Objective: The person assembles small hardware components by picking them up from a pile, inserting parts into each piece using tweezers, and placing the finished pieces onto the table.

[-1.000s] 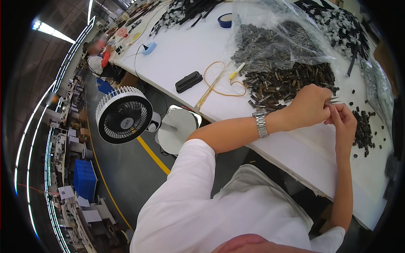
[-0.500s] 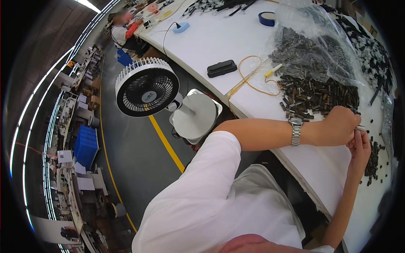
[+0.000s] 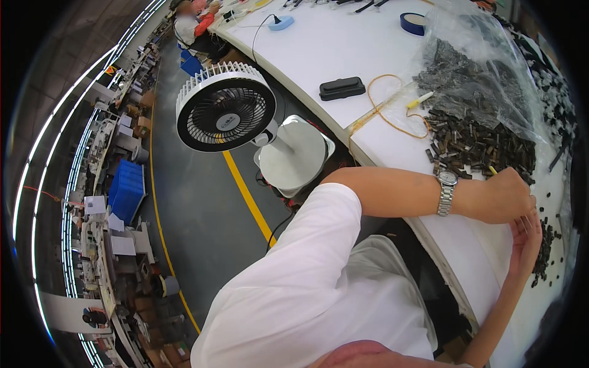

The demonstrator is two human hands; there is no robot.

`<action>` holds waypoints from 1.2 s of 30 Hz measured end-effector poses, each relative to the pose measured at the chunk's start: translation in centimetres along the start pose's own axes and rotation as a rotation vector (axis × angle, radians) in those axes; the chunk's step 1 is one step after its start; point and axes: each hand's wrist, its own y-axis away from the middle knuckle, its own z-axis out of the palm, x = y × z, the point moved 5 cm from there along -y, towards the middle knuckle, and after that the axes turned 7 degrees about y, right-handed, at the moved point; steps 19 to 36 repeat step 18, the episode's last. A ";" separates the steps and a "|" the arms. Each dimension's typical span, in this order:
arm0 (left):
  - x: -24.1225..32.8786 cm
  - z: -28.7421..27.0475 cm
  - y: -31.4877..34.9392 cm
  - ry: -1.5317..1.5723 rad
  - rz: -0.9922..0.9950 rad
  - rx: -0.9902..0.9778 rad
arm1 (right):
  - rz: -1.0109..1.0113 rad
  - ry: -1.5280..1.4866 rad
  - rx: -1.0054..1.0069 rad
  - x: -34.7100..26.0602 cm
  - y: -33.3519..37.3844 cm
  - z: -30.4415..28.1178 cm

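My left hand (image 3: 504, 196), with a metal-banded wristwatch (image 3: 446, 191) on its wrist, is closed over the white table. A thin yellow tip (image 3: 492, 170) shows beside its knuckles; the rest of that thing is hidden. My right hand (image 3: 526, 240) meets it from below, fingers bent and tips together near the left fingers. What lies between the fingertips is too small to make out. Just beyond my left hand spreads a heap of small dark brown pieces (image 3: 478, 144), partly under a clear plastic bag (image 3: 485, 73). Smaller black pieces (image 3: 543, 248) lie scattered beside my right hand.
A yellow-and-white pen-like tool (image 3: 420, 100) with an orange cord, a black case (image 3: 341, 88) and a blue tape roll (image 3: 413, 23) rest on the table (image 3: 319, 52). A fan (image 3: 227, 116) stands past the table's edge. Another person (image 3: 195, 29) sits far off.
The view has shifted, so the table and fan sit differently in the picture. My left hand has turned slightly, and the yellow tip now shows beside it. Both hands stay together.
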 end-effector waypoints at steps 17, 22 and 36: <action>-2.1 -1.0 -0.1 0.538 -0.315 0.008 | -0.171 0.310 -0.025 -4.4 4.2 5.4; -2.9 -1.4 -0.3 0.668 -0.300 -0.018 | -0.174 0.291 -0.084 -4.6 3.9 5.4; -2.9 -1.4 -0.3 0.668 -0.300 -0.018 | -0.174 0.291 -0.084 -4.6 3.9 5.4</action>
